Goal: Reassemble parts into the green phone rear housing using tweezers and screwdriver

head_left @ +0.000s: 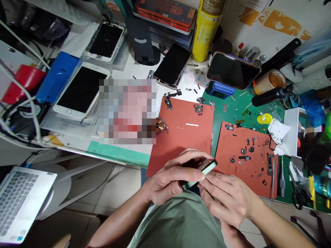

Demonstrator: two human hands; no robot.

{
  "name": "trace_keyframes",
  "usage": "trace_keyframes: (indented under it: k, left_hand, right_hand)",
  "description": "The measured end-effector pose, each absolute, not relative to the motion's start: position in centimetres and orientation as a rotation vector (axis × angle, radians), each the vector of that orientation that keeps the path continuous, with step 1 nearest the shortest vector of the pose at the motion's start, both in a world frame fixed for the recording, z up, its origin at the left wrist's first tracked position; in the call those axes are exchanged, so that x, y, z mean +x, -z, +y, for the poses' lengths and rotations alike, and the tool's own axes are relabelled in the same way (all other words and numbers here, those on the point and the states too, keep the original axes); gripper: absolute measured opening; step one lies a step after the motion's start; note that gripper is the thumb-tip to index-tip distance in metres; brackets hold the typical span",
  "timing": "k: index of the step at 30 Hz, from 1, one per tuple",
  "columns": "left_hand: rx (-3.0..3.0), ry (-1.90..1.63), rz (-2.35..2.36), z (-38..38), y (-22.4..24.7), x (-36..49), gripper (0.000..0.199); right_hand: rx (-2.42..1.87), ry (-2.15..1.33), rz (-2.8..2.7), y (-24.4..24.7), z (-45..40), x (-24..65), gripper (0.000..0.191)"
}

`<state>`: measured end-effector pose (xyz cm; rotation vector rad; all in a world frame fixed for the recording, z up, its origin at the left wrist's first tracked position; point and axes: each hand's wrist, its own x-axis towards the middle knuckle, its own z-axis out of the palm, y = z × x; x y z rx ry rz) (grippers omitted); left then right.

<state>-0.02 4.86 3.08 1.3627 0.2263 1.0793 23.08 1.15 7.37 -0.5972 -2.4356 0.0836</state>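
Held over my lap in front of the bench is a smartphone with a pale green edge, tilted up on its side. My left hand wraps round it, thumb and fingers along its long sides. Bent and pressed together, the fingers of my right hand meet the phone's near edge; whatever they pinch is hidden. Just beyond both hands lies a red mat with small phone parts, among them a round copper coil at its left side.
A second red mat carries several tiny parts, with tweezers at its right. Scissors lie near the bench edge. Behind stand a propped phone and a yellow can. White phones lie left; a laptop is lower left.
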Motion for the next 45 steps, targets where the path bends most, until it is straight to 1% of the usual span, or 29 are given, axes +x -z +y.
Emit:
trace_keyframes:
  k: [11,21,28,31,33,35,37,39,41,45]
  left_hand:
    - [1.341,-1.075,0.218,4.7,-2.9,0.0,0.044]
    - [1.359,-1.077,0.240,4.7,-3.1,0.0,0.045]
    - [1.382,-1.097,0.245,4.9,-3.2,0.0,0.045]
    - [1.375,-1.108,0.237,4.9,-3.1,0.0,0.046]
    - [1.389,-1.116,0.241,4.9,-3.1,-0.1,0.047]
    - [1.403,-1.123,0.251,4.9,-3.1,-0.1,0.047]
    - [1.405,-1.127,0.257,4.9,-3.1,-0.1,0.047]
    - [1.397,-1.134,0.257,4.9,-3.1,-0.1,0.047]
    - [1.394,-1.140,0.258,4.9,-3.1,-0.1,0.047]
    - [1.376,-1.162,0.305,4.5,-2.9,0.1,0.046]
  right_hand:
    - [-0.609,-0.136,-2.447,-7.4,0.9,23.2,0.024]
    - [-0.613,-0.270,-2.494,-7.9,1.0,24.1,0.023]
    - [-0.560,-0.155,-2.474,-7.7,0.8,24.0,0.023]
    - [-0.578,-0.178,-2.427,-7.6,0.4,24.0,0.025]
    - [-0.659,-0.254,-2.387,-7.5,-0.1,24.2,0.024]
    - [-0.797,-0.410,-2.293,-7.1,-0.8,24.3,0.022]
    - [-0.916,-0.521,-2.142,-6.6,-1.7,24.2,0.024]
    - [-0.986,-0.504,-1.973,-5.9,-2.8,23.8,0.031]
    - [-1.097,-0.455,-1.784,-5.1,-4.1,23.1,0.034]
    - [-1.369,-0.490,-1.474,-3.8,-6.6,21.0,0.028]
